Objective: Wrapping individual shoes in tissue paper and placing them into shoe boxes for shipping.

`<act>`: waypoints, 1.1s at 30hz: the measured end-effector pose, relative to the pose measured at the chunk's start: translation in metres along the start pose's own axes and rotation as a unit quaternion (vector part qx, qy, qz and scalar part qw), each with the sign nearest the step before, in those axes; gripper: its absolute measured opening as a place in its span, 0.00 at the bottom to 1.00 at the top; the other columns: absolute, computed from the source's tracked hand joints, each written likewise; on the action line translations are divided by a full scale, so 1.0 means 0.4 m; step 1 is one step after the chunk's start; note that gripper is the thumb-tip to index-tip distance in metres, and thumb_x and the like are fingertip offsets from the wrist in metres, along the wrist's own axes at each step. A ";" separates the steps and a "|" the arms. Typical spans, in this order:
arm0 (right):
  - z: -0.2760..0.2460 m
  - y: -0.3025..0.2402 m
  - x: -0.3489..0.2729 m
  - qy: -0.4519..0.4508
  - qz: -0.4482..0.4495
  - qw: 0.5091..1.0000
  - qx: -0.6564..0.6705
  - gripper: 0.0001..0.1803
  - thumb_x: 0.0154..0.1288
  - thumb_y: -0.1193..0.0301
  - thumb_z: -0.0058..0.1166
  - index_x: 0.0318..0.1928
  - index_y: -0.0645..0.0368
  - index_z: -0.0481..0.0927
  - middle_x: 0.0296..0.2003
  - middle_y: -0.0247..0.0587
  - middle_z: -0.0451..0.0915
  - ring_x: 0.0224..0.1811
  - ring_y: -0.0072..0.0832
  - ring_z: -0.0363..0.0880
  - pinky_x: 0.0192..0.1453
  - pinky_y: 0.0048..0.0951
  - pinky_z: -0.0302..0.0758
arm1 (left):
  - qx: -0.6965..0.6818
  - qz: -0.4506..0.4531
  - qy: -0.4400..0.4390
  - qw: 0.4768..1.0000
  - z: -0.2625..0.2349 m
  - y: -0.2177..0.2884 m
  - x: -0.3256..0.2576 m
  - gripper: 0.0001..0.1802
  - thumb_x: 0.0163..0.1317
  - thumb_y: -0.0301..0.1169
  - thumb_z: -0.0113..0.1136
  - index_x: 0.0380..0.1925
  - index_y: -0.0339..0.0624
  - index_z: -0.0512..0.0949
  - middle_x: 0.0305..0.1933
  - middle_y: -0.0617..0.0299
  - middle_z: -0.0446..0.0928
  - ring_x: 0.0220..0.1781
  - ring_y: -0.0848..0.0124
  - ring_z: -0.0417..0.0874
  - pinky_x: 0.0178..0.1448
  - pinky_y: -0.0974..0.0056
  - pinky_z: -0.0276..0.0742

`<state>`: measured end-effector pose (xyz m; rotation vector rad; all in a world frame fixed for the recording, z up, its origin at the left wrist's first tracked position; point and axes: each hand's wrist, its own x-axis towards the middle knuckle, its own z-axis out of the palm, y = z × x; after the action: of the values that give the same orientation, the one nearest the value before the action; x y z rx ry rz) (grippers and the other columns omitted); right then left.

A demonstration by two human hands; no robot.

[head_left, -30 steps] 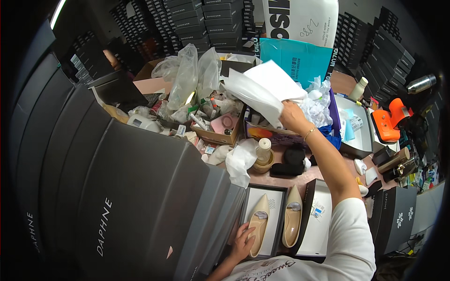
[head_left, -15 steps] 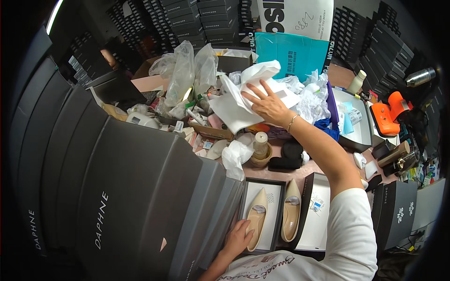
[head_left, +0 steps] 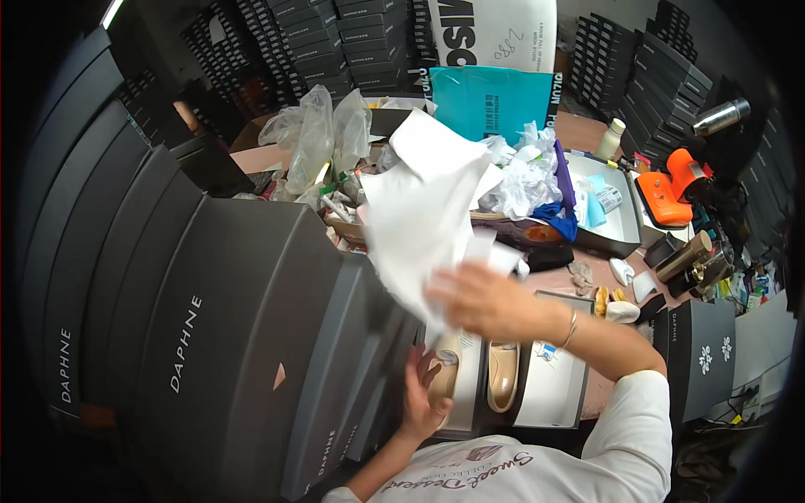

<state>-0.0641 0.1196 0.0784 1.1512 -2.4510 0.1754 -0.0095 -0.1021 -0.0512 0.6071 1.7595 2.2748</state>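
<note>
My right hand (head_left: 478, 300), smeared by motion, grips a large white sheet of paper (head_left: 419, 226) that hangs in front of the pile and covers part of the table. Below it lies an open dark shoe box with a white inside, holding a pair of beige pointed pumps: the left pump (head_left: 446, 373) and the right pump (head_left: 502, 381). The paper hides their toes. My left hand (head_left: 422, 392) is at the box's left side beside the left pump, thumb and fingers apart. Right of the box lies its lid (head_left: 553, 390), white inside up.
Stacked dark shoe boxes (head_left: 226, 335) wall off the left. Behind the paper are clear plastic bags (head_left: 312, 138), crumpled white paper (head_left: 528, 172) and a teal bag (head_left: 495, 101). An orange device (head_left: 667, 197), a cream bottle (head_left: 610, 139) and another dark box (head_left: 708, 356) are at the right.
My right hand has pulled the white paper from the pile toward me, down over the shoe box. My left hand has turned, its thumb now spread beside the left pump.
</note>
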 end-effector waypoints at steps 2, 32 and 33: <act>0.056 -0.133 -0.063 -0.116 -0.057 0.991 0.036 0.09 0.54 0.64 0.54 0.33 0.54 0.79 0.56 0.39 0.71 0.64 0.39 0.64 0.62 0.46 0.65 | -0.103 -0.056 -0.008 0.993 0.006 -0.005 -0.001 0.47 0.56 0.49 0.66 0.66 0.35 0.54 0.62 0.53 0.65 0.62 0.65 0.70 0.63 0.61 0.67; 0.194 0.646 -1.050 -0.101 0.805 0.583 -0.032 0.17 0.55 0.68 0.57 0.41 0.70 0.76 0.43 0.64 0.79 0.51 0.54 0.77 0.55 0.43 0.73 | 0.324 -0.177 0.041 0.929 -0.066 -0.194 -0.063 0.13 0.53 0.24 0.62 0.39 0.33 0.79 0.35 0.47 0.81 0.38 0.60 0.84 0.44 0.63 0.76; 0.201 0.658 -1.044 -0.164 0.792 0.588 0.000 0.18 0.54 0.67 0.58 0.39 0.70 0.77 0.43 0.63 0.80 0.51 0.53 0.77 0.55 0.41 0.74 | 0.325 -0.191 0.033 0.926 -0.077 -0.203 -0.069 0.12 0.53 0.24 0.62 0.39 0.33 0.79 0.34 0.47 0.82 0.37 0.61 0.84 0.44 0.63 0.76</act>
<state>-0.0533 0.5615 -0.1557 -1.4638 -2.9022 0.4514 -0.0054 -0.1180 -0.1406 0.2407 2.4180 1.4526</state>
